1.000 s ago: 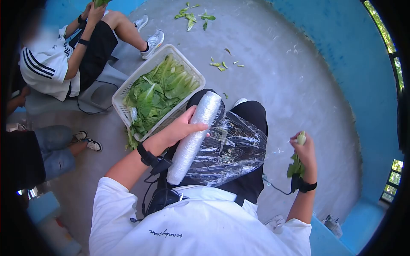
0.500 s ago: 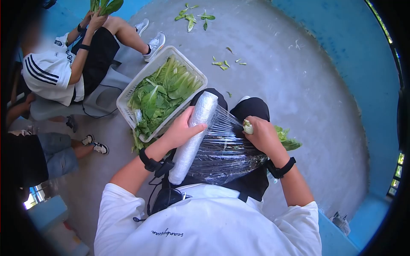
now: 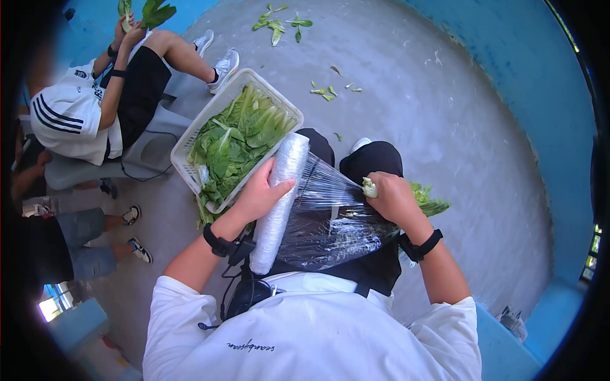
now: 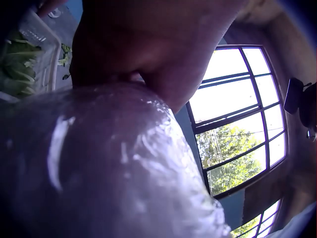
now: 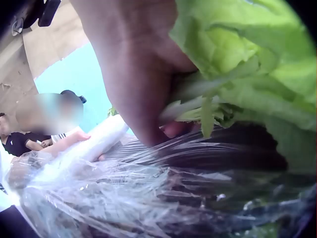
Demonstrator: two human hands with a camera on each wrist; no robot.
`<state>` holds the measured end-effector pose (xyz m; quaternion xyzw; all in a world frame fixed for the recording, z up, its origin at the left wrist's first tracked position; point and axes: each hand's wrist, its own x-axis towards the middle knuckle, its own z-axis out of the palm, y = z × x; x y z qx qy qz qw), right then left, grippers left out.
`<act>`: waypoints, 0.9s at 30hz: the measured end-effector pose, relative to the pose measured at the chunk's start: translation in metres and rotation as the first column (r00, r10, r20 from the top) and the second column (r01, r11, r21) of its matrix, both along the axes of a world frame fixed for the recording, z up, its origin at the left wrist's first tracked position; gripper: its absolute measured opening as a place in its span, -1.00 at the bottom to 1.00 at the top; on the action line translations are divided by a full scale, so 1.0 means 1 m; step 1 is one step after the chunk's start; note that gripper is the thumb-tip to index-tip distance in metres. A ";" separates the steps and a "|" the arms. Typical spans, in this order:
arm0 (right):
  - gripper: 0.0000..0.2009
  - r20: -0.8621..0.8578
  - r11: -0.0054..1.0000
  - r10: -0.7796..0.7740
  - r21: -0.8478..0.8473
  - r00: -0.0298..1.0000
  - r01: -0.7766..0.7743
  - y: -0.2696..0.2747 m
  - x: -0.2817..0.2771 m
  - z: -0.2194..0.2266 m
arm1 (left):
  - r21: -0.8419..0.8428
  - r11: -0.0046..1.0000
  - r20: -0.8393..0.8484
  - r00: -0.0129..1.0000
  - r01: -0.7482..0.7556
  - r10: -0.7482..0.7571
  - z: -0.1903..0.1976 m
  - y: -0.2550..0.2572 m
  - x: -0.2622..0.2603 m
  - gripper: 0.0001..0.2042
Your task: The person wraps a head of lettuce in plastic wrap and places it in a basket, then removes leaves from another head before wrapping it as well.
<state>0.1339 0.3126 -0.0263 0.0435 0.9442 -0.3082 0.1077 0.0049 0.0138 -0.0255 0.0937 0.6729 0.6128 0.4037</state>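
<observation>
My left hand grips a thick roll of clear plastic wrap, thumb across its near face, the roll slanting over my lap. From the roll a sheet of film stretches rightward, gathered into taut strands toward my right hand. That hand is curled round a head of lettuce, its pale cut stem end poking out by the thumb and its leaves trailing behind the wrist. In the right wrist view, the lettuce leaves hang over the film. The roll fills much of the left wrist view.
Left of my knees stands a white plastic crate heaped with lettuce. Leaf scraps lie on the grey floor. A seated person at upper left holds greens; another person's legs show below. A blue wall curves along the right.
My right hand has come in from the far right with the lettuce to the film's edge over my lap. The film has since been drawn into taut strands. The left hand keeps its grip.
</observation>
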 end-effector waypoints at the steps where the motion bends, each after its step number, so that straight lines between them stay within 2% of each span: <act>1: -0.85 -0.004 1.000 0.007 0.005 1.000 -0.007 0.001 0.002 -0.001 | -0.023 0.993 0.021 0.993 -0.115 0.115 -0.004 -0.007 -0.006 -0.54; 3: -0.85 -0.005 1.000 -0.020 -0.016 1.000 0.020 0.002 0.009 -0.001 | -0.074 0.939 0.049 0.939 -0.336 0.340 -0.017 -0.038 -0.025 -0.51; 5: -0.84 0.001 0.998 -0.050 -0.029 0.999 0.050 0.010 0.008 0.004 | -0.049 0.905 0.114 0.898 -0.422 0.425 0.004 -0.058 -0.043 -0.50; 6: -0.84 0.006 0.998 -0.063 -0.031 0.998 0.063 0.013 0.008 0.007 | -0.037 0.913 0.119 0.905 -0.407 0.408 0.020 -0.060 -0.045 -0.50; 9: -0.82 0.010 0.995 -0.092 -0.038 0.996 0.092 0.013 0.008 0.006 | 0.011 0.858 0.003 0.859 -0.513 0.513 0.014 -0.080 -0.051 -0.50; 10: -0.82 0.007 0.994 -0.101 -0.043 0.995 0.101 0.015 0.010 0.006 | 0.029 0.823 -0.086 0.819 -0.567 0.567 0.005 -0.093 -0.057 -0.52; 13: -0.80 0.050 0.988 -0.136 -0.061 0.989 0.139 0.018 0.014 0.013 | 0.202 0.602 -0.256 0.551 -0.773 0.794 0.003 -0.126 -0.071 -0.53; 16: -0.81 0.077 0.980 -0.173 -0.084 0.982 0.179 0.019 0.016 0.012 | 0.075 0.696 -0.510 0.572 -0.714 0.642 -0.004 -0.173 -0.077 -0.43; 17: -0.81 0.084 0.977 -0.190 -0.077 0.978 0.197 0.020 0.017 0.012 | -0.059 0.734 -0.563 0.630 -0.677 0.535 -0.017 -0.184 -0.076 -0.26; 19: -0.81 0.094 0.972 -0.221 -0.054 0.971 0.226 0.021 0.018 0.013 | -0.243 0.816 -0.593 0.746 -0.525 0.304 -0.047 -0.187 -0.054 -0.15; 21: -0.82 0.112 0.968 -0.233 -0.069 0.966 0.242 0.024 0.019 0.010 | -0.338 0.847 -0.423 0.870 -0.411 0.254 -0.095 -0.193 -0.032 -0.18; 22: -0.83 0.128 0.965 -0.241 -0.075 0.962 0.251 0.024 0.020 0.011 | -0.336 0.850 -0.285 0.904 -0.405 0.318 -0.103 -0.186 -0.022 -0.26; 23: -0.83 0.143 0.961 -0.255 -0.077 0.956 0.267 0.022 0.020 0.009 | -0.328 0.858 -0.138 0.919 -0.395 0.370 -0.114 -0.181 -0.016 -0.34; 25: -0.83 0.140 0.962 -0.250 -0.076 0.958 0.262 0.023 0.018 0.009 | -0.350 0.842 -0.011 0.901 -0.410 0.434 -0.148 -0.181 -0.002 -0.49; 27: -0.84 0.142 0.961 -0.253 -0.072 0.957 0.265 0.020 0.016 0.012 | -0.359 0.828 -0.021 0.890 -0.432 0.455 -0.191 -0.185 0.014 -0.55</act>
